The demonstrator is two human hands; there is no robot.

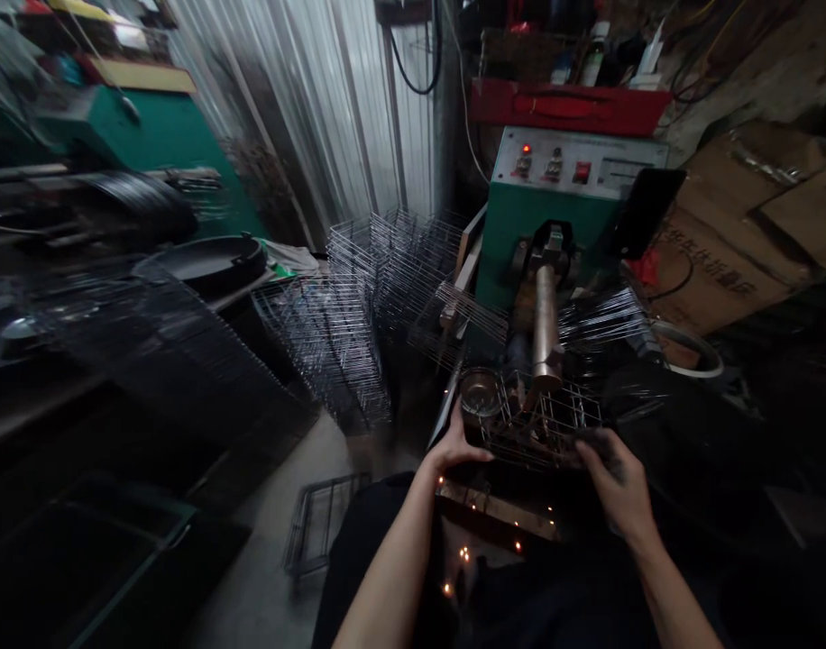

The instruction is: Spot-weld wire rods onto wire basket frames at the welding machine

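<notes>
A wire rack [575, 406] lies beneath the thick metal rod [546, 324] of a green machine [498, 243]. My left hand [457, 444] is at the rack's left end, beside a round metal cup [481, 393], thumb and fingers spread around the edge. At the right end my right hand [612, 469] has its fingers bent together on the rack's near edge; its fingertips are dark and partly blurred. Small glowing sparks [464, 553] drop below the rack, between my forearms.
Stacked wire racks [345, 333] stand left of the machine. A wire frame [322, 523] is on the floor. Bundled metal rods [606, 315] and cardboard boxes [717, 261] are on the right. A red toolbox [568, 106] tops the machine. A black round tray [203, 261] sits at left.
</notes>
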